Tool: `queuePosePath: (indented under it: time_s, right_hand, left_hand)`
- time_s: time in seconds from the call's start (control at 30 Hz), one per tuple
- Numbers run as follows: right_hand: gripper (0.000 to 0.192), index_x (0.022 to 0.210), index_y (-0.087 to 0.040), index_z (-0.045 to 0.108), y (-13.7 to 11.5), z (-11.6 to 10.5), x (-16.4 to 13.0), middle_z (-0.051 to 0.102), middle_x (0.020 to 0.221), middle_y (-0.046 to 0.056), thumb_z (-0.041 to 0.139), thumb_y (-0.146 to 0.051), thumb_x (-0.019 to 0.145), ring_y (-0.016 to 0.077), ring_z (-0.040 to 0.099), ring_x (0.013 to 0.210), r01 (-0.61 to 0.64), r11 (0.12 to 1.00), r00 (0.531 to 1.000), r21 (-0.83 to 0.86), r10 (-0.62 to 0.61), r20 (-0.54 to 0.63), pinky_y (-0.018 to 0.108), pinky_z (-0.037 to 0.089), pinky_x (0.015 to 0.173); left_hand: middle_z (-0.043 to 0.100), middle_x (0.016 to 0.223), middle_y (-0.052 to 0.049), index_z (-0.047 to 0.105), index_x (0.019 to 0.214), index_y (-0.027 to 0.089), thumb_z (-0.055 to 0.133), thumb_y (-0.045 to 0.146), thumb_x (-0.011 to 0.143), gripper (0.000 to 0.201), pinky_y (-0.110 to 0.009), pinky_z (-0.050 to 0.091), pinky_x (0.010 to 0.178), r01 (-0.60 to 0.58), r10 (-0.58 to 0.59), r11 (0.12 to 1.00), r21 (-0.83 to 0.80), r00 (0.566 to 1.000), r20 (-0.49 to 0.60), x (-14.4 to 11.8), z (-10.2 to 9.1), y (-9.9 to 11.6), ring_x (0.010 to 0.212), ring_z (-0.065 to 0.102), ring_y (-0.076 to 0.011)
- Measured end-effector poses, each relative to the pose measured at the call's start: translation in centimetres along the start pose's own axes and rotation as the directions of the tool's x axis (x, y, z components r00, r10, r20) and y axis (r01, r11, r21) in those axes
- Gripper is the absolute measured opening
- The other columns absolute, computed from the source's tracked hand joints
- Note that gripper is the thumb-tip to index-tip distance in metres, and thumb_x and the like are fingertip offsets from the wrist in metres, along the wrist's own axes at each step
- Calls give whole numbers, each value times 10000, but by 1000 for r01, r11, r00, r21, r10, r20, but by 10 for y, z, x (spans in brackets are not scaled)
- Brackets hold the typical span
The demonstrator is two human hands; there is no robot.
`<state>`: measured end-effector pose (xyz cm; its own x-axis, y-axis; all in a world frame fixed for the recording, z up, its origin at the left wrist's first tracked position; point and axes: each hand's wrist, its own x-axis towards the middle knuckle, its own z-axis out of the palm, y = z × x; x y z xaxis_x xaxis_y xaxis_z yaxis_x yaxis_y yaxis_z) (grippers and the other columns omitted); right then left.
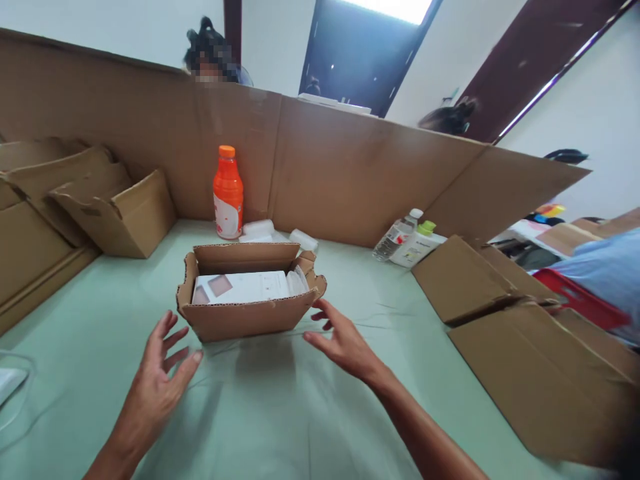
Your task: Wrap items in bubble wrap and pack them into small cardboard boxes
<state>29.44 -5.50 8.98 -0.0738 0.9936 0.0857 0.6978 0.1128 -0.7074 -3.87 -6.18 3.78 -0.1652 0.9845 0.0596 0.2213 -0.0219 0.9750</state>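
Head view: left hand [154, 373] and right hand [346, 341], fingers spread apart, hang near the cardboard box [250, 321]; I'd judge gentle, even pressure at both ends keeps it level.

— Looks bright or dim?
— Bright, burnt out to white glare in the panel [395, 8] high beyond the right hand [345, 341].
— Cast any shadows?
— Yes, softly, onto the green table [345, 430] between right hand and left hand [159, 370], just before the box [250, 321].
— Come out sharp?
— Mostly; slightly smeared at the left hand, blurred over the blue cloth [603, 267] far right of the right hand, pixelated across the person [213, 43] beyond both. Stretched and slanted toward the edges.
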Motion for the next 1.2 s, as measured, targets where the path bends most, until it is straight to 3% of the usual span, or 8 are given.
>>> queuePosePath:
  time_s: [0.1,0.23,0.33,0.5,0.67,0.97,1.1,1.2]
  right_hand:
    - [270,1069,-175,596,-9,29,20,715,1042,111,620,-321,844,228,664,872,-5,994,999,-109,1,-40,346,510,765]
    - [115,889,-194,566,-1,25,16,692,866,88,536,-304,872,226,642,773,-40,983,979,-182,3,-203,329,483,702]
    - [177,863,-202,560,27,3,-27,675,810,77,520,-373,887,217,624,675,-110,982,936,-153,51,-347,322,472,617]
    - [239,795,-236,542,56,-28,-123,644,719,50,528,-442,914,217,605,605,-273,947,826,-170,140,-546,338,481,567]
    - [164,962,-233,577,72,-32,-170,655,820,57,558,-389,915,230,627,680,-331,933,728,-138,160,-667,352,532,598]
    - [472,1389,-208,480,129,-44,-171,568,1353,151,562,-309,935,276,635,1113,-227,974,694,-13,153,-704,458,555,955]
    - [607,1501,-229,376,166,-53,-165,540,1424,148,561,-283,926,273,617,1195,-181,981,697,73,180,-694,471,548,997]
    - [649,1514,-244,363,196,-61,-160,523,1447,150,573,-263,900,274,618,1208,-149,979,701,136,202,-684,466,560,986]
  left_hand:
    - [456,1523,-117,387,1474,297,690,536,799,777,-505,547,1009,55,-54,998,-8,996,69,10,11,3,1342,516,-332]
    - [580,1370,-149,453,1394,201,694,488,766,731,-476,561,986,23,-21,999,-24,997,81,16,38,23,1246,588,-310]
    - [593,1368,-142,471,1379,206,663,421,793,653,-440,566,987,-4,27,995,-98,970,241,9,70,33,1230,612,-280]
    - [603,1373,-131,472,1408,219,630,344,835,607,-443,537,1035,-34,124,983,-179,844,522,-5,132,43,1272,588,-261]
    - [564,1417,-138,440,1427,211,637,319,822,646,-460,523,1050,6,166,965,-263,764,624,-7,201,50,1316,553,-274]
    - [429,1535,-179,376,1448,182,685,310,757,767,-458,449,1124,-31,266,930,-366,744,614,10,303,62,1467,370,-314]
    - [140,1658,-178,196,1548,219,702,321,746,954,-463,411,1154,-32,245,940,-340,757,606,20,366,56,1546,178,-341]
    - [-68,1678,-142,170,1564,240,730,337,721,1016,-485,393,1163,-44,241,947,-319,753,613,20,410,49,1560,60,-374]
